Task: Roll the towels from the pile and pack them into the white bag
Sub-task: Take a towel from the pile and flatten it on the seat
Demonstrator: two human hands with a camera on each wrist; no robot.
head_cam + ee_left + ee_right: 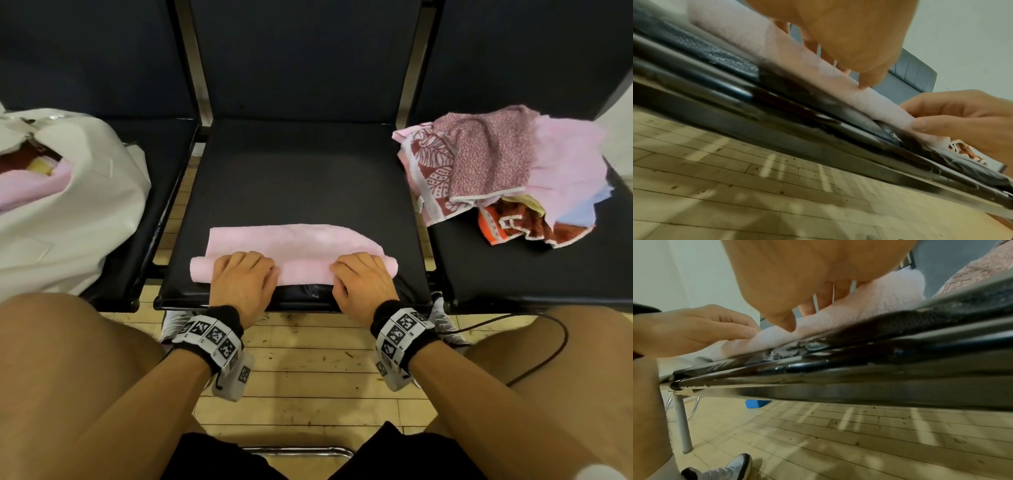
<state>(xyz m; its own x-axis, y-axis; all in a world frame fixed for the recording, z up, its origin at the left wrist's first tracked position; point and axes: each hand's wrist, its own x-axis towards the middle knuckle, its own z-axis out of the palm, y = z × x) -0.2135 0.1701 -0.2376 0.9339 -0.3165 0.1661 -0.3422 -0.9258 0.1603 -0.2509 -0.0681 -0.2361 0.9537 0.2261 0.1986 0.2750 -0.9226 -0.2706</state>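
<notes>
A pale pink towel (301, 236) lies on the middle black seat (301, 164), its near part wound into a roll along the front edge. My left hand (245, 272) curls over the left part of the roll, and my right hand (361, 272) curls over the right part, thumbs on the near side. In the left wrist view the towel roll (748, 35) runs under my left hand (855, 53), with my right hand (953, 116) pinching it farther along. The white bag (89, 212) stands open on the left seat with pink cloth inside. The towel pile (496, 171) sits on the right seat.
Three dark seats with upright backs stand in a row, with gaps and metal bars between them. My bare knees flank the middle seat's worn front edge (859, 344). Below is a wooden floor (308, 370), a cable at the right, and my shoe (725, 467).
</notes>
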